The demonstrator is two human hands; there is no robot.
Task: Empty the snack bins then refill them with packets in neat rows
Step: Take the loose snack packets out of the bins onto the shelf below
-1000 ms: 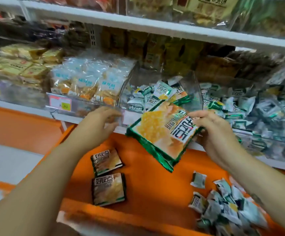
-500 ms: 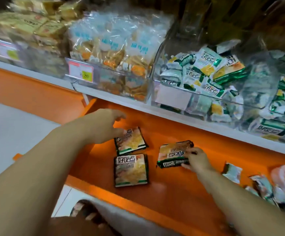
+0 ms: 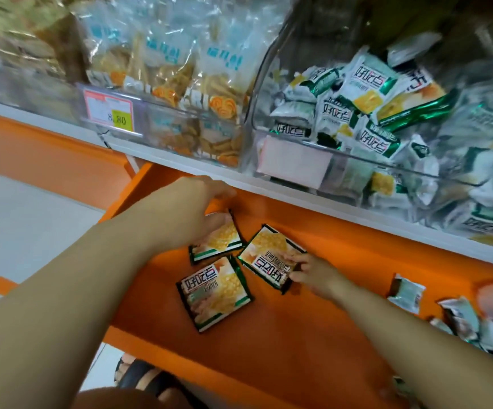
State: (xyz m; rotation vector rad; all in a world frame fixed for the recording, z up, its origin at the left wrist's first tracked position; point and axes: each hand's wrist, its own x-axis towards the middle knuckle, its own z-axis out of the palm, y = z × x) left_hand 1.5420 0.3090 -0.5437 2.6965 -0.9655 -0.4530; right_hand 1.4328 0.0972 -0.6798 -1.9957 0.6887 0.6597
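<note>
Above the orange shelf [image 3: 298,335], a clear plastic bin [image 3: 261,93] holds small white-green packets [image 3: 339,113]; below, right grip [image 3: 313,274] pinches a flat green-edged cracker packet [image 3: 268,252], left grip [image 3: 198,211] rests released on a second packet [image 3: 221,240].

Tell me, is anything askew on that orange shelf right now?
Yes. The three large packets lie at different angles, no row; the right hand pinches the tilted packet. Small packets lie scattered farther right.
</note>
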